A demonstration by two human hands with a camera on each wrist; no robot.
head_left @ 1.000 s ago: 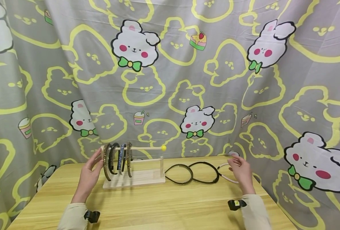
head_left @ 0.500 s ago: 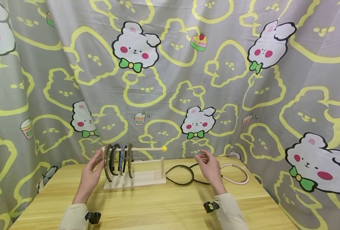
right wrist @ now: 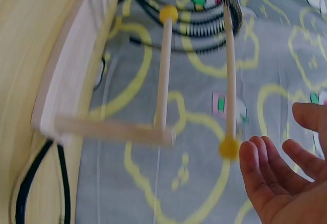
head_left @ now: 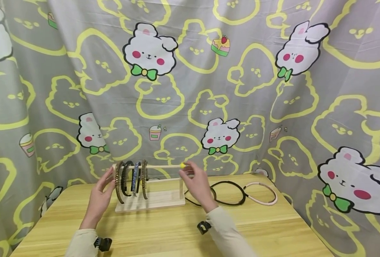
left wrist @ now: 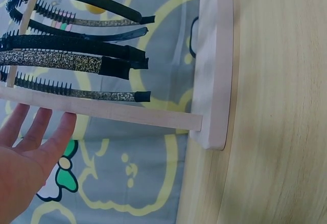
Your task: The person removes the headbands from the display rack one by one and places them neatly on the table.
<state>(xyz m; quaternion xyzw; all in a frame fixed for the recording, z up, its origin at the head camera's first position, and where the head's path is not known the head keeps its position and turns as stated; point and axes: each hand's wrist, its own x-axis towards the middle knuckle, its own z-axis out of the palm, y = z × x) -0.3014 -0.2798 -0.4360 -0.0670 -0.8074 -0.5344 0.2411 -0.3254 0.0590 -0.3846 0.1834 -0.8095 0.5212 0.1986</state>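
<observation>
A wooden headband rack (head_left: 164,200) stands on the table, with several headbands (head_left: 135,180), some glittery and some black, hanging on its upper rod (head_left: 164,166). My left hand (head_left: 100,200) rests its fingertips against the rack's left upright (left wrist: 102,109), the fingers nearly straight. At the rod's free end, my right hand (head_left: 196,182) has its loosely bent fingers right beside the yellow ball (right wrist: 229,148); nothing lies between thumb and fingers. Whether they touch the ball I cannot tell. A lower rod (right wrist: 164,76), also tipped with a yellow ball, points the other way.
On the table (head_left: 164,232), right of the rack, a dark headband lies partly behind my right hand. Beside it are a black headband (head_left: 228,204) and a pale pink one (head_left: 270,203). A patterned curtain (head_left: 190,89) hangs behind the table.
My right hand has moved left from the pale headband, passing over the black ones, to the yellow ball at the rod's end. The left hand stays at the rack's upright.
</observation>
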